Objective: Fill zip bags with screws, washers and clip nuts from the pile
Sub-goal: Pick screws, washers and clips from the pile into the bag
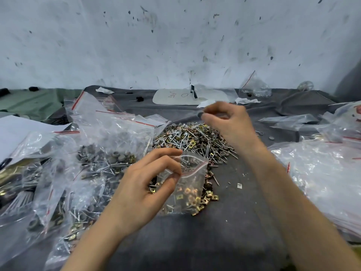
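My left hand pinches open the mouth of a small zip bag, its bottom holding brass clip nuts and screws, at the near edge of the pile. My right hand, fingers curled, hovers over the pile's far side, pinching a small dark round piece too blurred to name. The work lies on a grey cloth below a scuffed white wall, with filled bags heaped at left and clear bags, contents unreadable, cut off at right.
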A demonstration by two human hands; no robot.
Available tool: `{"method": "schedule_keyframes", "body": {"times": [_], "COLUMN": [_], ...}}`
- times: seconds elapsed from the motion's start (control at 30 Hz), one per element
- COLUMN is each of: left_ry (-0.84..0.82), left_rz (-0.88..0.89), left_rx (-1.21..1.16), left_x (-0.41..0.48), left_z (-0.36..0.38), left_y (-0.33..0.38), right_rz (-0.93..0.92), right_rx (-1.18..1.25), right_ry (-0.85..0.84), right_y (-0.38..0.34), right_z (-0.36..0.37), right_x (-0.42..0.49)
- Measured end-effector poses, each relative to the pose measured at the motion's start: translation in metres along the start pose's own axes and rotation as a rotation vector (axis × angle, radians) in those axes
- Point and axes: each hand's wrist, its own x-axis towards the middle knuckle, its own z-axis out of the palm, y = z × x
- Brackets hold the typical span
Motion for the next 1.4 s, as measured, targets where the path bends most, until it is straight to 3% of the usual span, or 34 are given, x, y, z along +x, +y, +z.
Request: {"method": "schedule_keyframes", "body": {"times": [0.1, 0.2, 0.27, 0.33, 0.4, 0.5, 0.57, 0.7, 0.83, 1.13, 1.3, 1.33, 1.4], "left_ry": [0.001, 0.016, 0.013, 0.006, 0.009, 0.004, 0.005, 0.011, -0.005, -0.01, -0.013, -0.013, -0.015], "left_rz": [-0.009, 0.006, 0.006, -0.007, -0.014, -0.022, -0.02, -0.001, -0.023, -0.034, -0.036, -0.037, -0.038], "left_rx": [-0.001, 0.011, -0.002, -0.022, -0.021, -0.013, -0.01, -0.015, -0.009, -0.029, -0.03, -0.03, -0.031], "left_x": [0.0, -0.005, -0.007, -0.008, -0.008, -0.011, -0.012, -0.005, -0.008, -0.011, -0.011, -0.012, -0.013], "left_z": [0.002, 0.005, 0.008, 0.008, 0.008, 0.009, 0.008, 0.006, 0.008, 0.007, 0.006, 0.006, 0.006], "left_y": [-0.002, -0.003, -0.003, -0.005, -0.005, -0.005, -0.005, -0.004, -0.005, -0.002, 0.0, 0.001, 0.002], "right_rz": [-0.224, -0.238, -0.215, -0.162, -0.063, 0.199, 0.282, 0.209, 0.18, 0.228, -0.05, -0.076, -0.054], "right_rx": [-0.188, -0.304, -0.238, -0.12, -0.244, -0.616, -0.746, -0.875, -1.02, -0.94, -1.285, -1.262, -0.959], "right_ry": [-0.358, -0.556, -0.487, -0.237, -0.022, -0.183, -0.287, -0.176, -0.257, -0.259, -0.352, -0.322, -0.111], "right_y": [-0.047, -0.053, -0.041, -0.017, 0.019, 0.086, 0.122, 0.144, 0.146, 0.15, 0.144, 0.141, 0.123], "right_z": [-0.008, -0.008, -0.013, -0.019, -0.02, -0.009, -0.001, -0.005, -0.003, -0.005, -0.003, -0.003, -0.005], "right_x": [-0.017, -0.028, -0.028, -0.017, -0.001, 0.003, -0.01, -0.014, -0.013, -0.019, -0.023, -0.026, -0.031]}}
